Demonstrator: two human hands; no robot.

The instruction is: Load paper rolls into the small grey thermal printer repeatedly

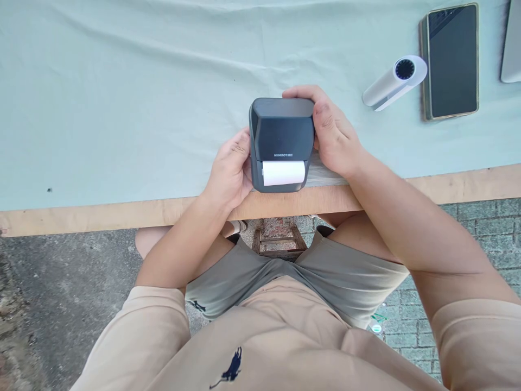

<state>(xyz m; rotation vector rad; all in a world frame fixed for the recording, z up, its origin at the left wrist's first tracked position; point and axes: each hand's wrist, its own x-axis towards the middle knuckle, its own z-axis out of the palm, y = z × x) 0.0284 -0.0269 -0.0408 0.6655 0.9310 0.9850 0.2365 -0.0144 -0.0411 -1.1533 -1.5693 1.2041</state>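
Observation:
A dark grey label printer [285,136] marked NIIMBOT is between my two hands, near the table's front edge. A white strip of label paper [284,173] sticks out of its slot on the side towards me. My left hand [233,168] grips the printer's left side, thumb along the edge and the other fingers mostly hidden. On the opposite side my right hand [331,130] is wrapped round the upper right corner, with a finger reaching over the far edge. Whether the printer rests on the table or is lifted, I cannot tell.
A pale green cloth [142,108] covers the table, whose bare wooden edge [101,213] faces me. Towards the far right stand a white cylindrical device [393,84] with a dark round end and a dark-screened phone [453,62] on a box. Part of a grey object [513,49] shows beyond.

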